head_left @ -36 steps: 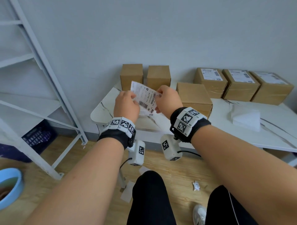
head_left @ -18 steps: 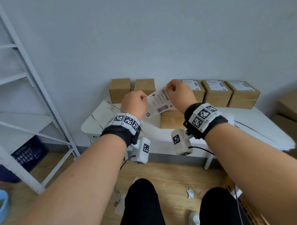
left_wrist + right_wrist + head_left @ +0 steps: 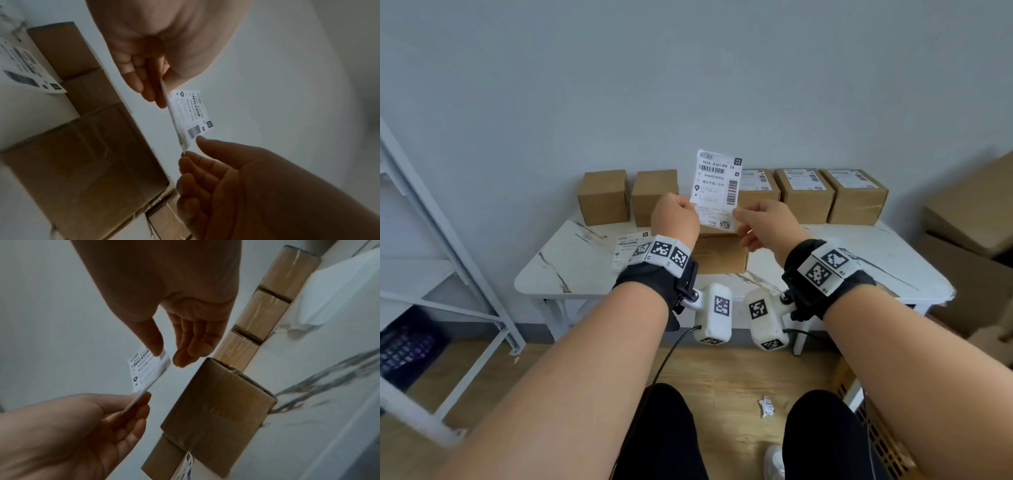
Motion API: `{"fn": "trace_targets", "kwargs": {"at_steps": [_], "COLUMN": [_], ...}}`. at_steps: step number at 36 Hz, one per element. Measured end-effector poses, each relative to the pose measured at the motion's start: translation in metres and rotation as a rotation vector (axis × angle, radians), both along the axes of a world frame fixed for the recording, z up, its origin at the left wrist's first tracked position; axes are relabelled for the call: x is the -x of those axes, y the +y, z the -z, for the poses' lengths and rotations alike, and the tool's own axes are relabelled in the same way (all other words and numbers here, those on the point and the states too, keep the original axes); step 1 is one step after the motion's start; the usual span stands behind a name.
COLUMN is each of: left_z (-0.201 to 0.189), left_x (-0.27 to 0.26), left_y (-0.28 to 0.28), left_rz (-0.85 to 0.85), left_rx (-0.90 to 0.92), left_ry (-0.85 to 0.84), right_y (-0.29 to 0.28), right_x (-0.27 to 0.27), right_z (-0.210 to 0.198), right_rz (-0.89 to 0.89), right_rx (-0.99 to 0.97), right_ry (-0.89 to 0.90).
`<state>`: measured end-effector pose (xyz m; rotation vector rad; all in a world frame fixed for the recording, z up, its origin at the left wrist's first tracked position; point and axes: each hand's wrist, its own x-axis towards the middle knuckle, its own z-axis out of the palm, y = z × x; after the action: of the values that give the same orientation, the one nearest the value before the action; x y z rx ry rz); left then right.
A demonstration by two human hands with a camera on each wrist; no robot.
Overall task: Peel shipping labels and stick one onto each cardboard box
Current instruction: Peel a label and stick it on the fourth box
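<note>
A white shipping label [image 3: 717, 186] stands upright in the air above the table. My left hand [image 3: 685, 209] pinches its lower left edge between thumb and fingers, as the left wrist view shows [image 3: 162, 92]. My right hand [image 3: 741, 221] lies at the label's lower right edge. Its thumb [image 3: 155, 345] touches the printed face while its straight fingers [image 3: 185, 356] stay a little apart from the paper. Below the hands sits a plain cardboard box [image 3: 719, 255]. Two more plain boxes [image 3: 602, 197] [image 3: 654, 195] stand at the back left, and three labelled boxes [image 3: 804, 192] at the back right.
Another label sheet [image 3: 628, 248] lies on the white marble-look table [image 3: 571, 263] left of my left wrist. A white metal shelf frame [image 3: 448, 240] stands at the left, and large cardboard boxes [image 3: 969, 240] at the right. A crumpled scrap [image 3: 766, 406] lies on the wooden floor.
The label has turned from tilted to upright and risen. My right hand has let go its pinch on the top corner and dropped to the lower right edge with fingers straightened.
</note>
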<state>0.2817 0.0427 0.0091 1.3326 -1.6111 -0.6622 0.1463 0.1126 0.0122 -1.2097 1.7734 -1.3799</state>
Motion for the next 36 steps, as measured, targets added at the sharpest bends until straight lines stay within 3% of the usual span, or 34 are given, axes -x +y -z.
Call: {"fn": "trace_targets", "kwargs": {"at_steps": [9, 14, 18, 24, 36], "left_z": [0.006, 0.009, 0.012, 0.021, 0.029], "left_x": [0.013, 0.015, 0.018, 0.023, 0.022], "left_y": [0.002, 0.003, 0.003, 0.003, 0.001], "left_rz": [-0.008, 0.011, 0.154, 0.312, 0.327], "left_rx": [0.004, 0.214, 0.317, 0.275, 0.398], "left_ry": [-0.060, -0.270, -0.376, -0.405, -0.498], "right_y": [0.005, 0.000, -0.006, -0.010, -0.006], "right_x": [0.010, 0.013, 0.015, 0.018, 0.018], "right_z": [0.004, 0.004, 0.005, 0.012, 0.017], "right_rz": [-0.057, -0.025, 0.000, 0.024, 0.000], "right_rx": [-0.039, -0.093, -0.120, -0.133, -0.111], "right_ry": [-0.060, -0.062, -0.024, -0.043, -0.163]}}
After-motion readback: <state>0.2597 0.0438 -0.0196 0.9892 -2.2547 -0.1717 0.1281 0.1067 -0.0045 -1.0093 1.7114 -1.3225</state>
